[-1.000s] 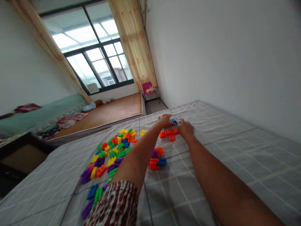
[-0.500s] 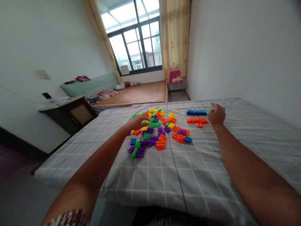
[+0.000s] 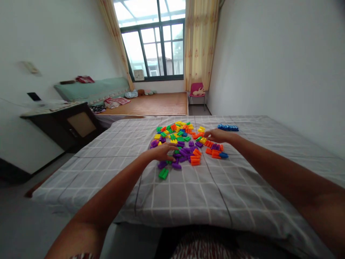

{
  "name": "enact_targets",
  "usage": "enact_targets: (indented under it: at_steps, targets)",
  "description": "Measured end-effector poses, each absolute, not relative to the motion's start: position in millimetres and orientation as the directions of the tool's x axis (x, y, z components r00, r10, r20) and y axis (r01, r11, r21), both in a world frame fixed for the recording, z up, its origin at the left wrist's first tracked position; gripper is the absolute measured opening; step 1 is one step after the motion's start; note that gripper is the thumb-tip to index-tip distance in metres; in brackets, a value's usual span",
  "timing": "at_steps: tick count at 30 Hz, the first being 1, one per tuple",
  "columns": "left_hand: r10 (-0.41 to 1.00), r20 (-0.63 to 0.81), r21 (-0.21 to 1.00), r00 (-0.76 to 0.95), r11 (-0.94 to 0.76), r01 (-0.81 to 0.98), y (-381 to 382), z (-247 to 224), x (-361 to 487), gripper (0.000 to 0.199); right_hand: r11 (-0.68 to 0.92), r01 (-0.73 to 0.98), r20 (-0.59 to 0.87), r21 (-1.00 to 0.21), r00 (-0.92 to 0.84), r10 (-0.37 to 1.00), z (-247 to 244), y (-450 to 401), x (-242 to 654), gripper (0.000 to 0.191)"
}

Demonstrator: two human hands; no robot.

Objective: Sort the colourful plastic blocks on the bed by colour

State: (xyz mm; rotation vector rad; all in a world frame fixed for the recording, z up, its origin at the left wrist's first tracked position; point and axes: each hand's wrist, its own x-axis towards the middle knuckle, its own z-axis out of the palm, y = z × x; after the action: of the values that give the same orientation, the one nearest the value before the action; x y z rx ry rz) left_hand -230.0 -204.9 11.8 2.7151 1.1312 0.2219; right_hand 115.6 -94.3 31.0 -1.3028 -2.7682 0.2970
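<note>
Small plastic toy blocks shaped like paired tubes lie in a loose pile on the checked bedspread (image 3: 185, 190). My left hand (image 3: 163, 151) is over the near left of the pile, fingers apart, by purple blocks (image 3: 176, 166) and a green block (image 3: 163, 174). Whether it touches any of them I cannot tell. At the pile's right side, my right hand (image 3: 215, 135) has its fingers spread and pointing left, close to yellow and orange blocks (image 3: 210, 144). Beyond my right forearm lies a row of joined blue blocks (image 3: 228, 127). The forearm covers the area just in front of that row.
Orange blocks (image 3: 195, 161) and a blue block (image 3: 223, 155) lie at the pile's near side. Behind are a low bed (image 3: 161, 104), a pink chair (image 3: 197, 88) and a window (image 3: 156, 50). A dark cabinet (image 3: 61, 122) stands left, a white wall right.
My right hand has moved left from beside the blue row to the pile's edge. My left hand has come nearer, and the purple and green blocks near it have shifted apart. The view has turned slightly.
</note>
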Motion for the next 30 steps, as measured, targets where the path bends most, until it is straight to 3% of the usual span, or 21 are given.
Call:
enact_targets:
  at_steps: [4, 9, 15, 20, 25, 27, 30]
  targets:
    - [0.729, 0.231, 0.243, 0.644, -0.684, 0.688, -183.3, 8.1, -213.4, 0.043, 0.502, 0.825, 0.054, -0.260, -0.507, 0.860, 6.4, -108.8, 96.5, 0.028]
    - [0.753, 0.370, 0.309, 0.544, -0.652, 0.692, -177.3, -15.0, -202.4, 0.030, 0.599, 0.682, 0.238, -0.421, -0.554, 0.798, -12.5, -113.6, 91.8, 0.035]
    - [0.753, 0.407, 0.357, 0.517, -0.652, 0.669, -179.8, -28.4, -206.4, 0.030, 0.656, 0.651, 0.360, -0.381, -0.549, 0.754, -16.6, -123.6, 102.7, 0.037]
    - [0.761, 0.388, 0.349, 0.520, -0.643, 0.682, -179.6, -27.2, -208.9, 0.033, 0.592, 0.703, 0.355, -0.393, -0.478, 0.803, -0.7, -129.5, 157.8, 0.039]
    - [0.760, 0.390, 0.331, 0.519, -0.642, 0.692, -177.6, -30.6, -209.7, 0.034, 0.196, 0.866, 0.308, -0.460, -0.052, 0.950, 14.8, -125.6, 258.2, 0.035]
    - [0.766, 0.382, 0.327, 0.517, -0.635, 0.700, -176.8, -30.7, -209.2, 0.035, 0.165, 0.868, 0.243, -0.469, -0.052, 0.969, 9.0, -131.6, 281.6, 0.032]
    - [0.769, 0.372, 0.323, 0.520, -0.632, 0.704, -177.2, -28.7, -207.6, 0.034, 0.285, 0.808, 0.190, -0.516, -0.216, 0.958, -11.0, -149.5, 287.7, 0.033]
